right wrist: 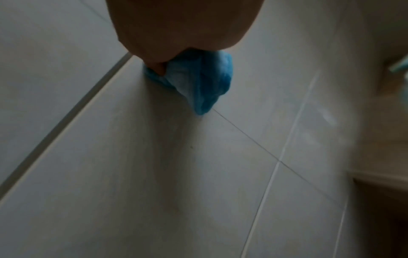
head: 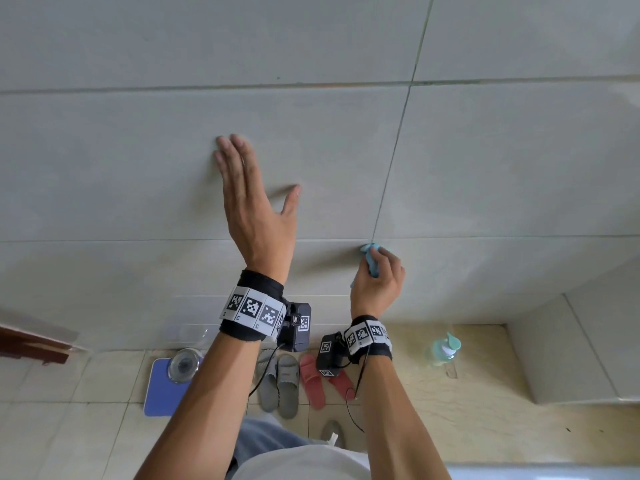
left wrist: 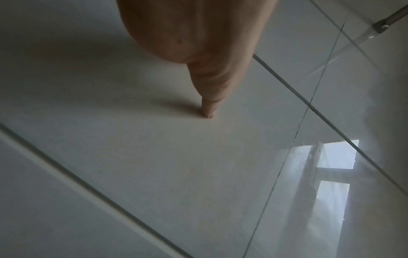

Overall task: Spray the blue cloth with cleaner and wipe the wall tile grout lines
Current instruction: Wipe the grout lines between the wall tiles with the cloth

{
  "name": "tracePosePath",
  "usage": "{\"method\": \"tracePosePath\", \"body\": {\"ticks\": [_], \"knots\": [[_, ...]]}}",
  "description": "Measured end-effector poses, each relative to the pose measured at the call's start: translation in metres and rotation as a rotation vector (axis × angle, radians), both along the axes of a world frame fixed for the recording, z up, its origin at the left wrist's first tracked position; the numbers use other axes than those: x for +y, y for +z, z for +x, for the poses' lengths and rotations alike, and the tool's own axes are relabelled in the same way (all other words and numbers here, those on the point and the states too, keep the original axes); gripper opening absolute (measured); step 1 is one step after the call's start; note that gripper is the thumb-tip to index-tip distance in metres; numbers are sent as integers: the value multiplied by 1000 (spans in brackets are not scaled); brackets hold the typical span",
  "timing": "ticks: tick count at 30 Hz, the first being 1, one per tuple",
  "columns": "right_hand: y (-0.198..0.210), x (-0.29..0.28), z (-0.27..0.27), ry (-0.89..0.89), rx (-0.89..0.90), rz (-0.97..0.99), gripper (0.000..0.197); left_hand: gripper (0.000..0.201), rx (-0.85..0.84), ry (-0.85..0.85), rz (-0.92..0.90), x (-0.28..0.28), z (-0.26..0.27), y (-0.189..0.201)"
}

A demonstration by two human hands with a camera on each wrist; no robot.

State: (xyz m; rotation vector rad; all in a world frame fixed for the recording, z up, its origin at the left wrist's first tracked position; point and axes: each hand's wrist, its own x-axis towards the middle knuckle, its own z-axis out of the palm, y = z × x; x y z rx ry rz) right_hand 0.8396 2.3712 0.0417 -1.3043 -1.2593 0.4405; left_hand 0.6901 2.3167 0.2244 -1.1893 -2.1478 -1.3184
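My right hand (head: 379,275) grips a bunched blue cloth (head: 371,259) and presses its tip against the wall where a vertical grout line (head: 391,168) meets a horizontal one. The right wrist view shows the same blue cloth (right wrist: 205,82) held under my hand, its point touching the grout line (right wrist: 245,132). My left hand (head: 249,192) lies flat on the pale grey wall tile (head: 138,161), fingers straight and thumb spread, holding nothing. In the left wrist view a fingertip (left wrist: 208,111) touches the tile. A green spray bottle (head: 445,348) stands on the beige ledge at lower right.
On the floor below are a blue bathroom scale (head: 162,389), grey slippers (head: 278,382) and red slippers (head: 315,379). A raised tiled ledge (head: 571,341) sits at the right. A brown wooden edge (head: 31,344) shows at the left. A metal rail (left wrist: 388,21) is fixed to the wall.
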Motion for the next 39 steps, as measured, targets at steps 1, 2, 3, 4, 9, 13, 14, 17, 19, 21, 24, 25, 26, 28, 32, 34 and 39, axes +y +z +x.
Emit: {"method": "tracePosePath", "body": {"ticks": [1, 2, 3, 4, 9, 13, 14, 17, 19, 21, 24, 25, 26, 28, 32, 34, 39], "knots": [[-1, 0, 2, 4, 20, -14, 18, 102, 6, 1, -3, -1, -1, 0], [2, 0, 4, 9, 53, -13, 18, 101, 14, 3, -8, -1, -2, 0], [5, 1, 4, 0, 109, -21, 18, 101, 20, 6, -12, -2, -2, -1], [7, 2, 3, -19, 190, -57, 17, 101, 22, 9, -15, -2, -2, -1], [4, 5, 4, -144, 601, -415, 13, 100, 20, 12, -23, -3, -4, -1], [27, 5, -11, -96, 586, -275, 12, 101, 20, 17, -11, -2, -2, -2], [32, 5, -15, -87, 554, -232, 12, 101, 15, 18, -6, -1, 0, -1], [32, 7, -12, -55, 435, -147, 11, 101, 15, 16, -3, 0, 1, -1], [24, 9, -6, -30, 327, -98, 11, 99, 31, 18, -11, -2, -2, -1], [22, 8, -7, -34, 315, -94, 12, 97, 52, 20, -16, -4, -4, -2], [26, 2, -15, -5, 294, -104, 11, 98, 43, 18, -12, -3, -2, -2], [27, 1, -14, 20, 284, -110, 10, 98, 33, 17, -9, -2, -1, -1], [27, 2, -11, 47, 277, -122, 9, 99, 24, 17, -7, -1, 1, -1], [28, 5, -1, 107, 228, -142, 7, 101, 16, 22, -5, 0, 3, -1], [32, 16, 20, 16, 210, -133, 7, 102, 8, 16, -6, 0, 5, -2], [33, 21, 23, -46, 259, -162, 7, 101, 20, 10, -10, -2, 4, -2], [36, -1, -12, 145, 154, -173, 10, 101, 14, -2, -13, -3, 5, -1]]}}
